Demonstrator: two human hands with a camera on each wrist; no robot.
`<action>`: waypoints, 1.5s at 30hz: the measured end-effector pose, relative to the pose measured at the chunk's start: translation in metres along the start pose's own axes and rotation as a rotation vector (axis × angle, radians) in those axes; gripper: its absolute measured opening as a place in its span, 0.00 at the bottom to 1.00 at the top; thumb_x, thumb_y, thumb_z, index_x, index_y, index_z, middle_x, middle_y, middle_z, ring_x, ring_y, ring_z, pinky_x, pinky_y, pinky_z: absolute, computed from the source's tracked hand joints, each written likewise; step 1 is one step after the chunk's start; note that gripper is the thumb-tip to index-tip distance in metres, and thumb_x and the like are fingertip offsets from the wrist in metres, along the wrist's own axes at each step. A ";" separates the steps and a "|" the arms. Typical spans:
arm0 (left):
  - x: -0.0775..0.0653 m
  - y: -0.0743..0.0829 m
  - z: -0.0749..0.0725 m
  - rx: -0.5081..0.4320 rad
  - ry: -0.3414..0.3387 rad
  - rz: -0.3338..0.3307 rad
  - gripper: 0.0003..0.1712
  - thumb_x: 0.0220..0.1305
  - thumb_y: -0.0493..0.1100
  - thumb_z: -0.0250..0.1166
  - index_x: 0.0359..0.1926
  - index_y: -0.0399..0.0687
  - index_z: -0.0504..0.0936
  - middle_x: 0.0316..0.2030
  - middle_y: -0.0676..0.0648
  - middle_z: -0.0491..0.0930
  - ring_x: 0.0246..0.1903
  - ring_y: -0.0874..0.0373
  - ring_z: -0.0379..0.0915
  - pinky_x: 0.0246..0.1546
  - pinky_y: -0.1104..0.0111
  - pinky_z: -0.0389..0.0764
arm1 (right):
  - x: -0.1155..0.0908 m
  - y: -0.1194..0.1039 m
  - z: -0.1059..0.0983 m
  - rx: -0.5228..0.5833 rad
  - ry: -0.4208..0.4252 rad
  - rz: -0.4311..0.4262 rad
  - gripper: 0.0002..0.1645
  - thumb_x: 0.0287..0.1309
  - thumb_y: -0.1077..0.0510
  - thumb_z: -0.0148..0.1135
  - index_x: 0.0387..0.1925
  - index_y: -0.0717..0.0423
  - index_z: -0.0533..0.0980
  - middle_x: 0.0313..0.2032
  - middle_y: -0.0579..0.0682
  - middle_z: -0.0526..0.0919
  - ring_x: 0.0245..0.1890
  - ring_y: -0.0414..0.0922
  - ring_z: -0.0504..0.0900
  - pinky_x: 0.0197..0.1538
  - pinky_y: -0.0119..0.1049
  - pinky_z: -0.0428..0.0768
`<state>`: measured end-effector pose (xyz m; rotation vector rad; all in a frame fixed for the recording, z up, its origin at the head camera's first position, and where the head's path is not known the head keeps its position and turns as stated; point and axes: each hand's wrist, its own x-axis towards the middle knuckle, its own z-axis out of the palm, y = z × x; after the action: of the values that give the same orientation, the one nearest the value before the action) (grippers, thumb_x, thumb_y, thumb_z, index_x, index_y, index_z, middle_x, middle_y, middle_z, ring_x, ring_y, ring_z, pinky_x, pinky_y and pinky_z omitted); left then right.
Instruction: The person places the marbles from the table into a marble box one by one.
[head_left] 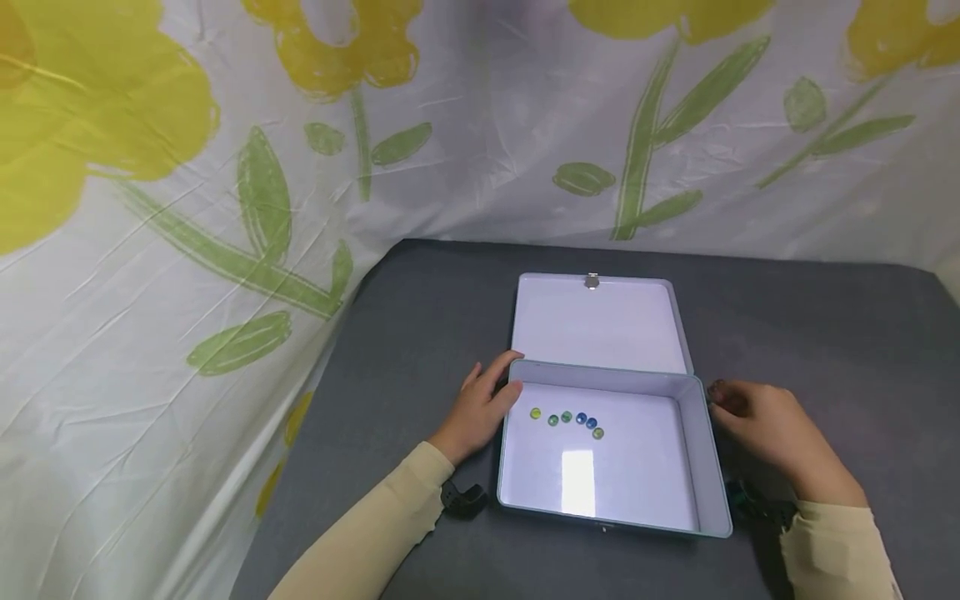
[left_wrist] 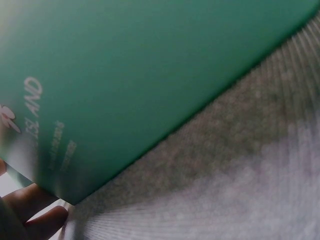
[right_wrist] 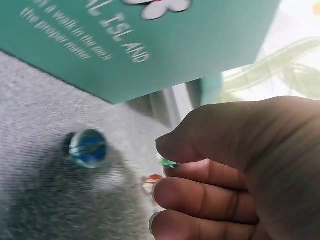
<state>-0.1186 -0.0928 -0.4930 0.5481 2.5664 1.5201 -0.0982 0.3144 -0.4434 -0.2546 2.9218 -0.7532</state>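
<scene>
A shallow tin box (head_left: 517, 458), white inside and green outside, lies with its lid (head_left: 600, 321) hinged back. Several small glass marbles (head_left: 566, 417), yellow, green and blue, sit in an uneven row on its floor. My left hand (head_left: 472, 412) rests at the box's back left corner, thumb at the rim, fingers extended. Just outside the right wall, my right hand (head_left: 772, 425) pinches a green marble (right_wrist: 168, 163) between thumb and index finger. In the right wrist view, a blue marble (right_wrist: 88, 148) lies on the cloth, and an orange-and-white marble (right_wrist: 151, 182) shows beside the fingertips.
Dark grey cloth (head_left: 420, 333) covers the table under the box. Behind and to the left hangs a white curtain (head_left: 480, 133) printed with yellow flowers and green leaves. A metal clasp (head_left: 592, 282) sits on the lid's far edge. Printed lettering (right_wrist: 115, 30) marks the box's outside.
</scene>
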 end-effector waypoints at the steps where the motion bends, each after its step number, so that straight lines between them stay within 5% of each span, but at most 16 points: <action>1: 0.000 -0.001 0.001 0.001 -0.003 -0.002 0.29 0.80 0.53 0.48 0.77 0.54 0.67 0.68 0.48 0.79 0.75 0.51 0.66 0.81 0.46 0.37 | -0.001 -0.001 -0.001 -0.003 0.003 0.008 0.15 0.66 0.60 0.68 0.46 0.69 0.84 0.34 0.57 0.90 0.35 0.55 0.88 0.40 0.55 0.84; 13: 0.000 -0.001 0.002 -0.005 0.006 0.016 0.29 0.80 0.52 0.48 0.76 0.53 0.68 0.67 0.47 0.79 0.75 0.50 0.65 0.81 0.44 0.37 | -0.011 -0.015 -0.031 -0.012 -0.011 0.085 0.17 0.71 0.53 0.65 0.44 0.66 0.83 0.35 0.55 0.89 0.33 0.47 0.84 0.33 0.43 0.81; 23: -0.001 0.000 0.000 -0.003 -0.007 0.000 0.30 0.80 0.53 0.47 0.77 0.53 0.67 0.68 0.47 0.78 0.75 0.51 0.64 0.81 0.45 0.37 | -0.006 -0.032 -0.040 0.002 0.051 0.012 0.16 0.72 0.51 0.65 0.44 0.63 0.84 0.34 0.50 0.88 0.31 0.43 0.82 0.30 0.37 0.78; 45: 0.000 -0.001 0.000 -0.003 -0.014 -0.012 0.29 0.81 0.55 0.47 0.77 0.56 0.67 0.67 0.50 0.79 0.76 0.55 0.64 0.81 0.48 0.36 | 0.022 -0.099 -0.029 0.026 0.011 -0.114 0.09 0.68 0.57 0.68 0.40 0.61 0.85 0.30 0.46 0.85 0.29 0.42 0.79 0.32 0.36 0.79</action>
<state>-0.1192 -0.0930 -0.4935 0.5402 2.5521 1.5102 -0.1108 0.2385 -0.3709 -0.4195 2.9263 -0.8105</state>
